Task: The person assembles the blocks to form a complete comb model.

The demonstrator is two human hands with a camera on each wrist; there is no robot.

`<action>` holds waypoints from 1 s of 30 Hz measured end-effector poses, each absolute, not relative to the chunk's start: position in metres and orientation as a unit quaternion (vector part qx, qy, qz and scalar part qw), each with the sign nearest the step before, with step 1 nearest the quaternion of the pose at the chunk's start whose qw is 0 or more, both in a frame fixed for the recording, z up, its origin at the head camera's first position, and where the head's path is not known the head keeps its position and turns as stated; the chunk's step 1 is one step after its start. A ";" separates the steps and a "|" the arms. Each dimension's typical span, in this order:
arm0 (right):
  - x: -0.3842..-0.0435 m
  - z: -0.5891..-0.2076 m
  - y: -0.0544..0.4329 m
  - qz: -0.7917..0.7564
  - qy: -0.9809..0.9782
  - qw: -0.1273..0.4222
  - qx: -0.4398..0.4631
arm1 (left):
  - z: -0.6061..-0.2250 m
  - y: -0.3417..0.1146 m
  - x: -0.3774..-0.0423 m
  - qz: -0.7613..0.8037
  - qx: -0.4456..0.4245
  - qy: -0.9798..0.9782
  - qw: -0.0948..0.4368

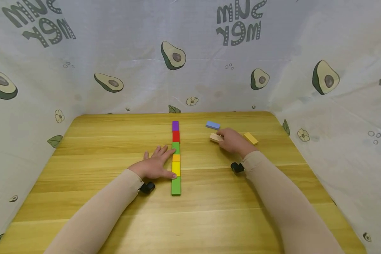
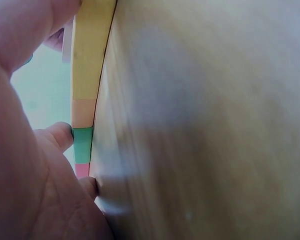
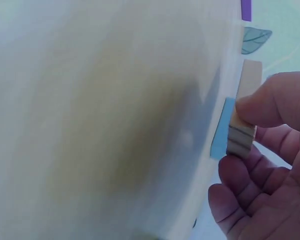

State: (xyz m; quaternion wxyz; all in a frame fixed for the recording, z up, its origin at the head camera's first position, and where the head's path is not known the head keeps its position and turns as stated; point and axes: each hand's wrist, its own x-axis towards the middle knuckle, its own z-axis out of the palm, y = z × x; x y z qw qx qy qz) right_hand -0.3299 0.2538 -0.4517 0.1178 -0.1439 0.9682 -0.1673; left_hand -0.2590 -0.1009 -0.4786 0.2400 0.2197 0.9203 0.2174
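A straight row of coloured blocks runs away from me in the head view: green (image 1: 176, 187), yellow (image 1: 176, 167), orange (image 1: 176, 157), another green (image 1: 176, 145), red (image 1: 176, 136) and purple (image 1: 175, 126) at the far end. Beside its left side lies my left hand (image 1: 153, 167), fingers spread and straight. Its thumb is at the yellow block and its index fingertip at the farther green one. To the right of the row, my right hand (image 1: 235, 141) pinches a plain wooden block (image 3: 249, 82) between thumb and fingers.
Behind the wooden block, a blue block (image 1: 213, 125) lies on the wooden table (image 1: 139, 225). A yellow-orange block (image 1: 251, 138) rests just right of my right hand. An avocado-print cloth (image 1: 206, 77) hangs along the table's back and sides.
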 end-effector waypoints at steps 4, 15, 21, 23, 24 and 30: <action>-0.345 -0.450 0.239 -0.167 0.968 0.104 -0.158 | -0.478 -0.102 -0.259 0.219 0.220 0.920 0.237; -0.378 -0.445 0.193 -0.145 0.964 0.095 -0.200 | -0.477 -0.103 -0.257 0.231 0.213 0.920 0.234; -0.395 -0.451 0.170 -0.133 0.967 0.103 -0.192 | -0.476 -0.104 -0.256 0.234 0.212 0.920 0.231; -0.399 -0.453 0.164 -0.135 0.967 0.105 -0.187 | -0.476 -0.103 -0.256 0.234 0.214 0.920 0.230; -0.401 -0.454 0.161 -0.134 0.967 0.106 -0.187 | -0.476 -0.103 -0.256 0.236 0.214 0.920 0.230; -0.411 -0.459 0.150 -0.138 0.968 0.113 -0.178 | -0.479 -0.102 -0.256 0.233 0.216 0.921 0.226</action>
